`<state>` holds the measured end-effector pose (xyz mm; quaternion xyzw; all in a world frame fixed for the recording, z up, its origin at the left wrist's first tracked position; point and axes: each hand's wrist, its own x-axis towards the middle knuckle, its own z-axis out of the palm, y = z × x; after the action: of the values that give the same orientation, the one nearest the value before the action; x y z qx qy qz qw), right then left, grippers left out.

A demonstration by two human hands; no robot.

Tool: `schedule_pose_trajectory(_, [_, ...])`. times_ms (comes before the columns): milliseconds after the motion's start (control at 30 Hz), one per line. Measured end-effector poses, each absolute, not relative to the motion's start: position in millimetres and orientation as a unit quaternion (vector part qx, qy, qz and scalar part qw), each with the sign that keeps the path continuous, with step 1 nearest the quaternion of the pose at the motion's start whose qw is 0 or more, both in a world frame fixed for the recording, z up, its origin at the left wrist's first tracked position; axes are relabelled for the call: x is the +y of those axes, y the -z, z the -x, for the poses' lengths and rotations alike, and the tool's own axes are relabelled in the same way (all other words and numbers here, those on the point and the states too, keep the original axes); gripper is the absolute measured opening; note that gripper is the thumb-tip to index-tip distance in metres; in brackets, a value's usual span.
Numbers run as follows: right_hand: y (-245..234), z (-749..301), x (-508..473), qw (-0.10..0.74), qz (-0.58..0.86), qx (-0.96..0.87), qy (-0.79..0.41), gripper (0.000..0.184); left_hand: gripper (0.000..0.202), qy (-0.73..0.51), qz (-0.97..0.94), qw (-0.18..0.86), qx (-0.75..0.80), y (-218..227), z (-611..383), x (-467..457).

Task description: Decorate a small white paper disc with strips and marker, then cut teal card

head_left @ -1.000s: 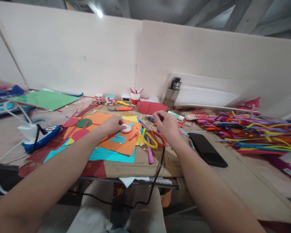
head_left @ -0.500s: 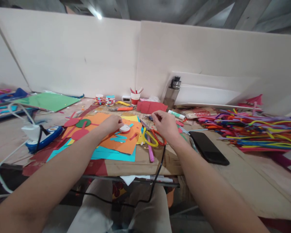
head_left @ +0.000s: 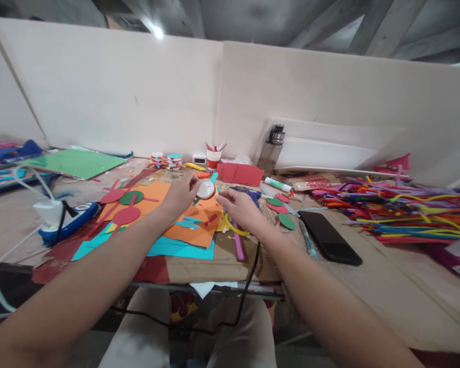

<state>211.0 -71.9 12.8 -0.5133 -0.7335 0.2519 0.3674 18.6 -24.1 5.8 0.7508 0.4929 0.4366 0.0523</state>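
Observation:
My left hand is closed on the left edge of a small, round white paper cup piece with a red side. A light blue strip stands out at its far edge. On the right of the piece, my right hand has its fingers drawn together, their tips close to the red side. What they pinch, if anything, is too small to tell. Beneath lies orange paper with blue strips and a red one. The scissors' yellow handle shows partly under my right hand.
A blue glue gun lies beyond my right hand. To the right are a black phone and a heap of pipe cleaners. Red paper circles lie left; a blue power strip stands farther left. Decorated cups stand behind.
My left hand has taken the white cup piece up off the orange paper and moved it away from me and rightward. My right hand has come left and down toward it, over the scissors.

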Motion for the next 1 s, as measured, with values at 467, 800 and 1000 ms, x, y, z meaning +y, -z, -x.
schedule_pose_trajectory(467, [-20,-217,-71,0.488,0.465,-0.639,-0.370,0.021,0.036,-0.463,-0.627,0.532,0.330,-10,-19,-34])
schedule_pose_trajectory(800, [-53,-276,-59,0.630,0.501,-0.552,-0.215,0.016,0.002,-0.541,-0.452,0.595,0.386,-11,-17,-28])
schedule_pose_trajectory(1000, [-43,-273,-55,0.582,0.530,-0.603,-0.128,0.013,0.009,-0.553,-0.408,0.596,0.417,-14,-15,-26])
